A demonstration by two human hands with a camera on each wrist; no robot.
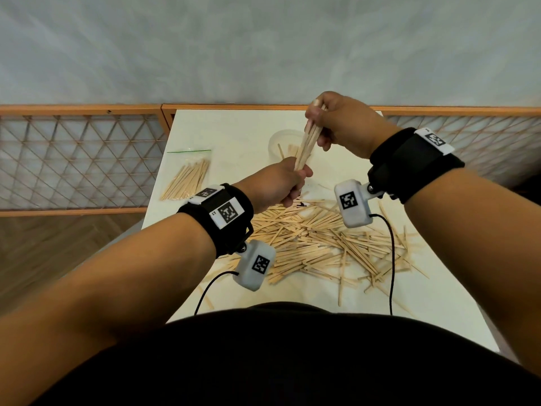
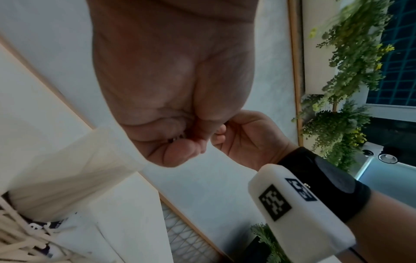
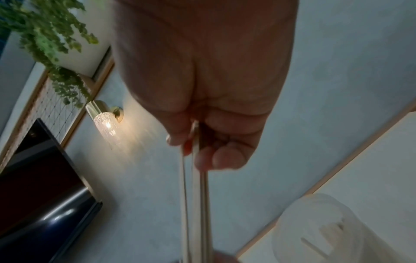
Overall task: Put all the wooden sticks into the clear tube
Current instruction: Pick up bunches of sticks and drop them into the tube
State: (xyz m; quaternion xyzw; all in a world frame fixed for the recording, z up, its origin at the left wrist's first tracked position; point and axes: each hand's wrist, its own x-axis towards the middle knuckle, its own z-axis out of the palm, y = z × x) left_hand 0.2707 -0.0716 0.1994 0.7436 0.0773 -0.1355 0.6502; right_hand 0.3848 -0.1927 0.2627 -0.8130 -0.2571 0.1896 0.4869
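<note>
A small bundle of wooden sticks [image 1: 307,148] is held in the air above the white table [image 1: 234,130]. My left hand [image 1: 288,183] grips its lower end and my right hand [image 1: 328,121] pinches its upper end. Behind the bundle stands the clear tube [image 1: 281,139], upright, with a few sticks inside. The right wrist view shows the bundle of sticks [image 3: 198,195] running down from my right hand [image 3: 202,142], and the clear tube [image 3: 319,231] at lower right. In the left wrist view my left hand [image 2: 180,142] is a closed fist next to the tube [image 2: 74,170].
A large loose pile of sticks [image 1: 330,241] covers the table near me. A clear zip bag of sticks [image 1: 188,177] lies at the table's left side. Wooden lattice railings [image 1: 76,159] flank the table. Cables run from both wrist cameras.
</note>
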